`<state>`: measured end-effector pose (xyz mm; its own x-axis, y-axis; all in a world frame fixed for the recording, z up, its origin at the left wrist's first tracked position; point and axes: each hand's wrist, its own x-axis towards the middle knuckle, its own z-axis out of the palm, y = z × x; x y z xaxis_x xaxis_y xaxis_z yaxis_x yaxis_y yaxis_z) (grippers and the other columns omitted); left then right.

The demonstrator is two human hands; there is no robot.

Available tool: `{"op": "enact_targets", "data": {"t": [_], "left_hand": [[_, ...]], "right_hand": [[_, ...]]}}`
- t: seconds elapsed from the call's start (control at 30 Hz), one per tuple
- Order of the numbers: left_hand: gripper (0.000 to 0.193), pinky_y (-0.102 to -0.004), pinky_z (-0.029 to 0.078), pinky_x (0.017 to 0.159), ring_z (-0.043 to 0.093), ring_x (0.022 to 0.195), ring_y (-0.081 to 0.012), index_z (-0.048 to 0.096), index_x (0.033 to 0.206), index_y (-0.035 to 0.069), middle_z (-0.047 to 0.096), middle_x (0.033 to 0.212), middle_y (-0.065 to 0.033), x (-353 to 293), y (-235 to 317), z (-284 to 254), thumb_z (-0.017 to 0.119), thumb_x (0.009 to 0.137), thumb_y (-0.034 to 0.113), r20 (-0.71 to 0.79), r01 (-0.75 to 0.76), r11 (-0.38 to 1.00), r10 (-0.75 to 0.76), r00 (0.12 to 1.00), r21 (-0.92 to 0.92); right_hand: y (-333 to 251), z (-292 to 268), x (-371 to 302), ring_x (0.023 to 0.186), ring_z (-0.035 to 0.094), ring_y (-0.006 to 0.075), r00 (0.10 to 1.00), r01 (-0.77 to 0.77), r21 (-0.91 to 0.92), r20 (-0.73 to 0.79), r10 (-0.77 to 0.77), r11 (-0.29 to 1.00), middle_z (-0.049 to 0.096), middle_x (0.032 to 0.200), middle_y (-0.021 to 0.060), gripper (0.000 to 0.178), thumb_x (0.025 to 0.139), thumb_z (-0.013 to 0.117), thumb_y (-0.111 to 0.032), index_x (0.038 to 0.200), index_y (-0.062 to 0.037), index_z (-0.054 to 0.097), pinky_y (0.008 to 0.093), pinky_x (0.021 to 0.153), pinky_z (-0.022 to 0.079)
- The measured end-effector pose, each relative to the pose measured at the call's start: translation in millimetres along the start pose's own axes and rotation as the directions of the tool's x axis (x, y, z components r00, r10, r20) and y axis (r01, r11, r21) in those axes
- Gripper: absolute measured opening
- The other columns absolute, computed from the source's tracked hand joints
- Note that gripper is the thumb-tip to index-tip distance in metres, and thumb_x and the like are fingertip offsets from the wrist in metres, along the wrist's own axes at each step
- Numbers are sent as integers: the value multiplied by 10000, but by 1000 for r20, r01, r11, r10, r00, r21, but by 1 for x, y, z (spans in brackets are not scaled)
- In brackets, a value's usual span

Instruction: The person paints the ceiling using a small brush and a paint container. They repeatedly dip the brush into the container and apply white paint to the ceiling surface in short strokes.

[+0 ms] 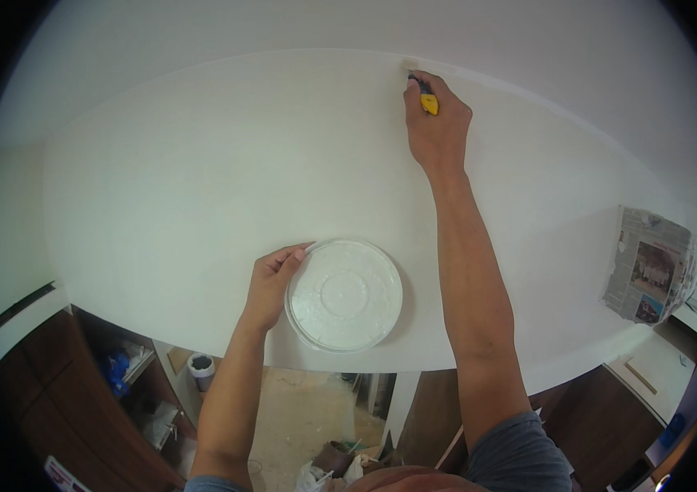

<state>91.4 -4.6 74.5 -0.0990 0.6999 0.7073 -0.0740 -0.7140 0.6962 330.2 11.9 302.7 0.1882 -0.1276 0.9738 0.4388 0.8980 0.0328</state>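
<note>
A paintbrush point(429, 104) with a yellow and dark handle is gripped in my right hand point(440, 123), arm stretched up. Its pale bristles touch the top of the white wall point(201, 164), at the line where it meets the ceiling point(299, 25). Lower down, my left hand point(273, 283) pinches the left rim of a round white plastic lid point(344, 295), thumb on the near face and fingers mostly behind it. Wet-looking white smears shine on the lid, mainly around its raised ring.
Newspaper point(650, 266) wraps something bulky on the wall at right. A brown wooden cabinet point(77, 394) and open shelves with a blue bag point(118, 365) are at lower left. A white bucket point(201, 369) is nearby. Bags and a dark container point(333, 457) lie on the dusty floor point(299, 410).
</note>
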Motion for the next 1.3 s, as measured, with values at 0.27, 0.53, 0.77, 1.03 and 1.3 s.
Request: {"op": "enact_targets", "data": {"t": [0.27,0.53,0.77,1.03,1.3], "left_hand": [[358,-272,545,891,685,966,-114,740,1271,-34,771,1076,-64,0,0,0,632,1081,250,0,19,1000,-19,1000,-6],[363,-267,543,885,683,971,-109,740,1269,-36,769,1075,-65,-1,1,0,629,1083,255,-1,1,1000,-1,1000,2],[363,-263,548,869,687,958,-110,741,1272,-33,772,1069,-65,0,1,1,627,1084,256,-7,20,1000,-20,1000,9],[364,-266,547,875,685,959,-110,741,1272,-32,772,1067,-67,1,-2,0,628,1085,259,8,-11,1000,11,1000,-3],[358,-266,544,879,683,957,-109,746,1262,-31,773,1068,-66,1,-3,-1,630,1085,258,-3,4,1000,-4,1000,-7]], "right_hand": [[-1,3,0,721,697,278,1000,-12,-4,9,12,1000,748,873,170,278,1004,670,-183,1173,30,729,372,730,560],[-4,6,0,730,700,280,999,-25,-1,29,25,1000,752,883,173,280,1005,674,-187,1176,27,731,377,736,560],[-6,8,0,742,701,284,998,-45,-7,47,45,999,749,881,176,282,1006,674,-191,1177,25,732,383,746,559],[-9,10,0,754,709,281,997,-40,0,58,40,999,753,887,176,294,1014,669,-204,1192,22,729,384,752,561],[-12,14,-1,762,715,290,995,-49,9,82,48,999,756,892,178,302,1018,668,-217,1203,13,729,386,759,563]]}}
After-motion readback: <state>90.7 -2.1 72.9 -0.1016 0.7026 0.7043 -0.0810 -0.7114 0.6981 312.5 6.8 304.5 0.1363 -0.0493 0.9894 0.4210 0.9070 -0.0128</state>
